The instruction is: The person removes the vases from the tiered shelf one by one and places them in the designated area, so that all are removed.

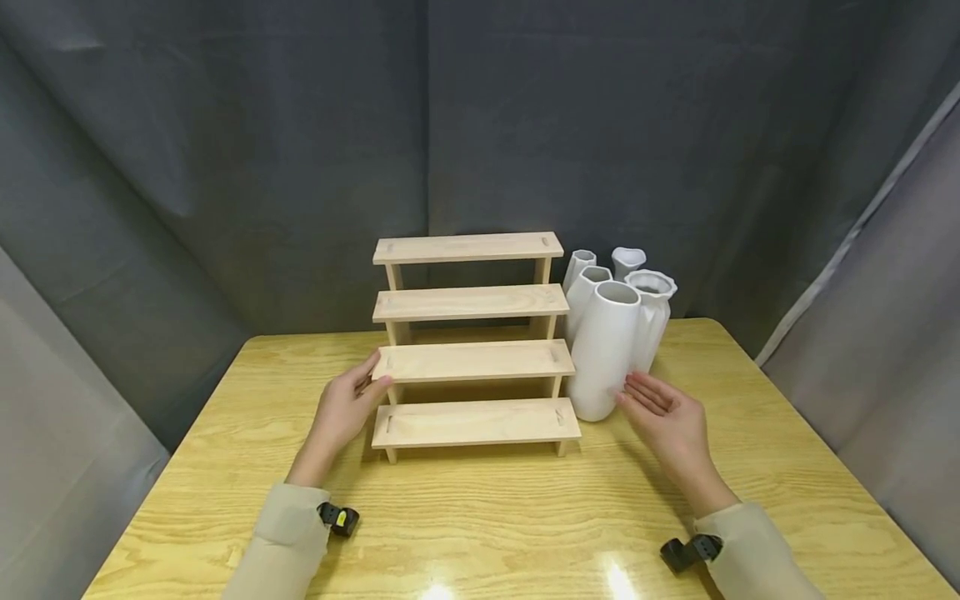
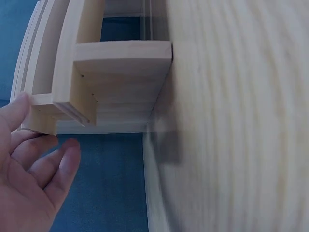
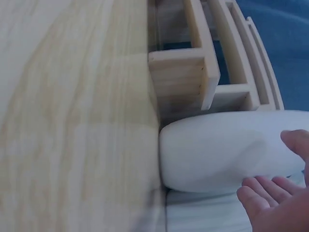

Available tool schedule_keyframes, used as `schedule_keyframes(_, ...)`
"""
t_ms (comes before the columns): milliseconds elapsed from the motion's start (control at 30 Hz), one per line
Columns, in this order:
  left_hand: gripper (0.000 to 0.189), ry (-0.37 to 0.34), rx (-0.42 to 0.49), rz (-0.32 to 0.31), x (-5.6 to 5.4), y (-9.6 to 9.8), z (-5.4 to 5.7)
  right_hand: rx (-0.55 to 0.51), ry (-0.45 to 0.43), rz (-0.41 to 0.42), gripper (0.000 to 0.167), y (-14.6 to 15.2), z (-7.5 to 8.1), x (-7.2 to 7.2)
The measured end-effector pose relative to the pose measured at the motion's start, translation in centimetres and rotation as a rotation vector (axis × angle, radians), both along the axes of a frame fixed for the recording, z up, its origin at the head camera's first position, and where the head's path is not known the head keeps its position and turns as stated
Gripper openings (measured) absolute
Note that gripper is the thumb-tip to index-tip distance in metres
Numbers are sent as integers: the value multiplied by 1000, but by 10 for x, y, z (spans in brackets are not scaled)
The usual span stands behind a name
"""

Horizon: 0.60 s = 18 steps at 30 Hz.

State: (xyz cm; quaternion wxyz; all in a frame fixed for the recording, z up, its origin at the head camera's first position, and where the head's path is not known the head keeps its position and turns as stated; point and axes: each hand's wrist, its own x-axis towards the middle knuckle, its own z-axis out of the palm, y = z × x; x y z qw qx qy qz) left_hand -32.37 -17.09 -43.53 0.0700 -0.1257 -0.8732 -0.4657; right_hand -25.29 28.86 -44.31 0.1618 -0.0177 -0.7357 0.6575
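A pale wooden tiered stand point(image 1: 474, 422) with stepped boards is set towards the back of the table. My left hand point(image 1: 347, 408) is at its left side, thumb and fingers around the end of the second board from the bottom. The left wrist view shows the thumb point(image 2: 17, 111) at the board's front edge and the fingers by its end. A tall white vase point(image 1: 603, 358) stands upright close against the stand's right side. My right hand point(image 1: 670, 425) is at the vase's lower right, fingers loosely bent and fingertips near its wall, not wrapped round it.
More white vases cluster behind the tall one, including one with a wavy rim point(image 1: 651, 283) and a narrow one point(image 1: 628, 260). Dark grey curtain point(image 1: 480, 117) hangs behind the yellow wooden table point(image 1: 480, 517), with lighter cloth at both sides.
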Motion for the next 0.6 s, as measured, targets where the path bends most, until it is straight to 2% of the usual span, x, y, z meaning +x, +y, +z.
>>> schedule_keyframes(233, 56, 24, -15, 63, 7, 1, 1, -46, 46, -39, 54, -9, 13, 7)
schedule_keyframes(467, 52, 54, -35, 82, 17, 0, 3, 63, 90, -40, 44, -26, 24, 14)
schedule_keyframes(600, 49, 126, -90, 106, 21, 1, 6, 93, 122, -5, 41, -34, 28, 15)
